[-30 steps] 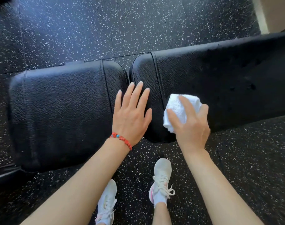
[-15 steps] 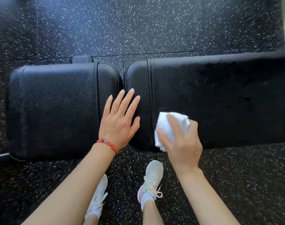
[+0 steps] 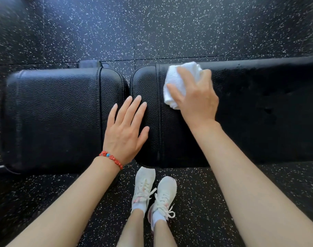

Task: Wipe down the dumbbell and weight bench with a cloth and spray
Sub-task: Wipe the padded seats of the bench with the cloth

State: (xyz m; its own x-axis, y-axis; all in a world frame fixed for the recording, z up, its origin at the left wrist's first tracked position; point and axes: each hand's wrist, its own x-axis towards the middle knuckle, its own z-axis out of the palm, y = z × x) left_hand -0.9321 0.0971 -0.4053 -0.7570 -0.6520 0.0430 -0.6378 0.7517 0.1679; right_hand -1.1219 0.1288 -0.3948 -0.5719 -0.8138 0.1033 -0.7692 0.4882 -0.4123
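Observation:
A black padded weight bench lies across the view in two parts: a seat pad (image 3: 52, 118) on the left and a long back pad (image 3: 259, 111) on the right, with a narrow gap between them. My right hand (image 3: 196, 98) presses a bunched white cloth (image 3: 177, 77) onto the back pad near its far edge, close to the gap. My left hand (image 3: 125, 129) lies flat with fingers spread across the gap, palm down, holding nothing. It wears a red bead bracelet at the wrist. No dumbbell or spray bottle is in view.
The floor (image 3: 170, 29) is black rubber with white specks, on both sides of the bench. My two feet in white laced shoes (image 3: 152, 191) stand close to the bench's near edge. A strip of the bench frame (image 3: 88, 64) shows behind the seat pad.
My right hand has slid the cloth from the near edge of the back pad to its far edge. My left hand stays flat across the gap.

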